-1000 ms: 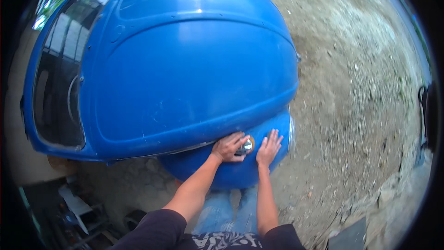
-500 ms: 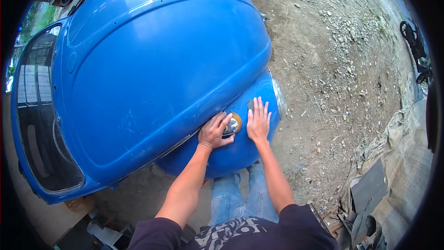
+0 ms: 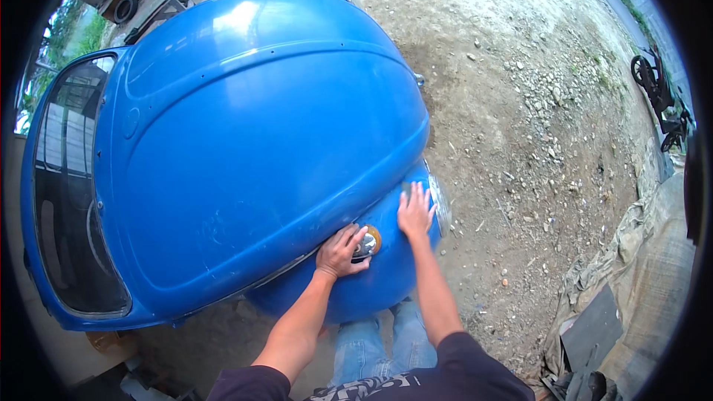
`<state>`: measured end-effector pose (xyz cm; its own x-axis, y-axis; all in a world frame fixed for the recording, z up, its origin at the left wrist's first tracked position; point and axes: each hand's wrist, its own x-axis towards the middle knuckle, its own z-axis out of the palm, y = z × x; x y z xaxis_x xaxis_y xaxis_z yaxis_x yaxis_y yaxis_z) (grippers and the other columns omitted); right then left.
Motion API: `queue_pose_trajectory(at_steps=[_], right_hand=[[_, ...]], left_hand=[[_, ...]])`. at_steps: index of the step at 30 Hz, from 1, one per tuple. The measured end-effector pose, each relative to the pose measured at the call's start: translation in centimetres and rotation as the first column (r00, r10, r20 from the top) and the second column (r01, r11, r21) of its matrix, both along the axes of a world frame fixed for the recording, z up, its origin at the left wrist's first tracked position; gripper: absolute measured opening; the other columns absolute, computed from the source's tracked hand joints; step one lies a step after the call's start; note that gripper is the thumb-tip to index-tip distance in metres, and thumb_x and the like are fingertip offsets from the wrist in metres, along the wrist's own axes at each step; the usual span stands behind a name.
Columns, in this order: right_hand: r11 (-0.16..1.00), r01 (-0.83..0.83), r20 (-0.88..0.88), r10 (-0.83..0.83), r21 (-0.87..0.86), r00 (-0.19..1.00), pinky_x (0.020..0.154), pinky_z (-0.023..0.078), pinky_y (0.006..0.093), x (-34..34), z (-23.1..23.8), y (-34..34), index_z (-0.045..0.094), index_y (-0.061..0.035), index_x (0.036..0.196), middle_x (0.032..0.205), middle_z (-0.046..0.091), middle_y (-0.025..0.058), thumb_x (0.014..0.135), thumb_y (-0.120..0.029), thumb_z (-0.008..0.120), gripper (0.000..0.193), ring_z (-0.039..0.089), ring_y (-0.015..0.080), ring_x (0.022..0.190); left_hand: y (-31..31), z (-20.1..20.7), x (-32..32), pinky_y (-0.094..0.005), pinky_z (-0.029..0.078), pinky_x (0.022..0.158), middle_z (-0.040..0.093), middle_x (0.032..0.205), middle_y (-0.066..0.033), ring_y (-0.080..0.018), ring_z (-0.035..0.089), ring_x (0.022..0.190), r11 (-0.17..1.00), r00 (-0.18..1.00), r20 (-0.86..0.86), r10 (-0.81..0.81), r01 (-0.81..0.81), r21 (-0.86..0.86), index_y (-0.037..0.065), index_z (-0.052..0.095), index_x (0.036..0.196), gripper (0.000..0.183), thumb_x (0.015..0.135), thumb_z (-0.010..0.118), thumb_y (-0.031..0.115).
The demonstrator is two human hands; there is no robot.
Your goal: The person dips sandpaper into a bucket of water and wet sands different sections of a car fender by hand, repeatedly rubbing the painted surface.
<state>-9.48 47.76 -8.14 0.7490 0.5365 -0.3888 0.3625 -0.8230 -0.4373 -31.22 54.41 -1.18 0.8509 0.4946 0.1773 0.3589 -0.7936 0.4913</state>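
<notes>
A blue car's rounded front fender [image 3: 371, 289] lies before me, beside the broad hood [image 3: 282, 141]. My left hand [image 3: 339, 252] rests with spread fingers beside the amber-and-chrome turn signal lamp [image 3: 371, 242], its fingertips at the lamp's edge and the thumb below it. Farther right, my right hand [image 3: 416, 212] presses flat on the fender close to the headlight's chrome rim [image 3: 440, 204]. A small dark grey piece that looks like sandpaper [image 3: 406, 188] shows at the fingertips; the rest of it is hidden under the hand.
The windshield [image 3: 70, 193] is at the left. Gravelly ground [image 3: 520, 141] spreads to the right, with a motorcycle [image 3: 657, 93] at the far edge. Crumpled tarp-like sheeting [image 3: 646, 275] and a flat grey panel [image 3: 592, 327] lie at the lower right. A tire [image 3: 125, 10] stands at the back left.
My view has shifted, so the car sits lower in the picture. My right hand and the grey piece have slid forward along the fender, away from me. The left hand stays by the lamp.
</notes>
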Motion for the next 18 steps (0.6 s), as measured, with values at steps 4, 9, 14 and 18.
queue_pose_trajectory(at_steps=[4,9,14,18], right_hand=[[0.999,0.027,0.081,-0.029,0.030,0.996,0.120,0.011,0.0602,0.4,-1.2,0.5,0.036,-0.0098,0.153,0.161,0.031,0.0099,0.103,-0.041,0.038,0.059,0.018,0.0343,0.151],[0.984,-0.078,0.080,0.066,0.159,0.995,0.120,0.013,0.0594,-6.9,2.5,-3.2,0.035,-0.0086,0.153,0.161,0.030,0.0105,0.103,-0.042,0.040,0.061,0.017,0.0344,0.152],[0.998,0.062,0.001,-0.062,-0.002,0.998,0.120,0.014,0.0593,0.9,-0.5,-0.1,0.034,-0.0079,0.153,0.162,0.027,0.0107,0.103,-0.045,0.039,0.063,0.018,0.0334,0.151],[0.990,-0.025,0.097,0.011,0.140,0.995,0.119,0.015,0.0613,-5.7,-0.1,-2.6,0.031,-0.0112,0.155,0.163,0.026,0.0103,0.103,-0.043,0.040,0.062,0.017,0.0364,0.151]], left_hand=[[-0.4,0.0,0.9,-0.0389,0.054,0.094,0.063,0.123,-0.0106,-0.0281,0.064,0.111,1.000,1.000,0.011,-0.011,0.011,-0.001,0.016,0.058,0.131,0.079,0.059,0.083,0.034],[0.1,-0.2,-1.3,-0.0391,0.053,0.094,0.063,0.123,-0.0104,-0.0284,0.064,0.111,1.000,1.000,-0.015,0.004,-0.004,0.023,0.016,0.057,0.133,0.081,0.060,0.083,0.036],[-0.4,-0.3,0.4,-0.0378,0.052,0.098,0.062,0.126,-0.0100,-0.0263,0.062,0.115,1.000,1.000,-0.020,-0.008,0.008,-0.003,0.019,0.055,0.136,0.083,0.060,0.083,0.039],[0.0,-0.6,-0.9,-0.0375,0.052,0.097,0.062,0.125,-0.0101,-0.0262,0.062,0.115,1.000,0.999,-0.034,0.003,-0.003,0.017,0.019,0.055,0.136,0.083,0.061,0.083,0.040]])
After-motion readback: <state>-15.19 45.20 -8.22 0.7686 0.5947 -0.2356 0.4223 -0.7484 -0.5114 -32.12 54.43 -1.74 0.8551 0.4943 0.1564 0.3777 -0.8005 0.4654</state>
